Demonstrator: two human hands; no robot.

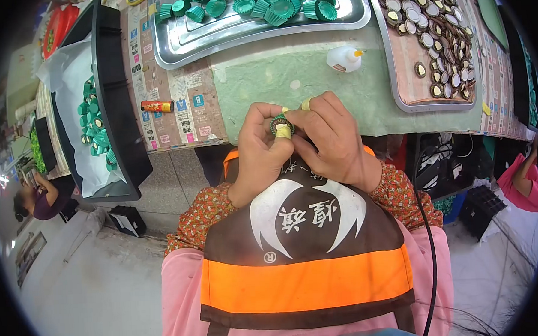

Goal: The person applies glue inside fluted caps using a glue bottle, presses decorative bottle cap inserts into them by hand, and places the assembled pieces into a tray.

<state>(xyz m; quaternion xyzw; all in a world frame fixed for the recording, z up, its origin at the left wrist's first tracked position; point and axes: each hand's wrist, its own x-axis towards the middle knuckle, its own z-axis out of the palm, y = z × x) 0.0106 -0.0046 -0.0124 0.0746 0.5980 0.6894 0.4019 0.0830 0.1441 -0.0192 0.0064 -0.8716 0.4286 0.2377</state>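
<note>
Just above the table's near edge, my left hand (259,150) pinches a small green fluted cup (281,124) between thumb and fingers. Something brown and ring-shaped shows in the cup's mouth, partly covered by my left thumb. My right hand (331,138) is closed at the cup's right side, its fingertips against the rim. Yellowish covers wrap several of my fingertips. Beyond my hands, a white squeeze bottle (343,59) with a yellow tip lies on the green mat (253,78).
A metal tray (216,49) of green fluted cups stands at the back. At right, another tray (429,106) holds brown-rimmed round pieces. A black bin (119,114) with green pieces stands left, near a red-and-yellow tube (157,106). Other people (45,199) are at both sides.
</note>
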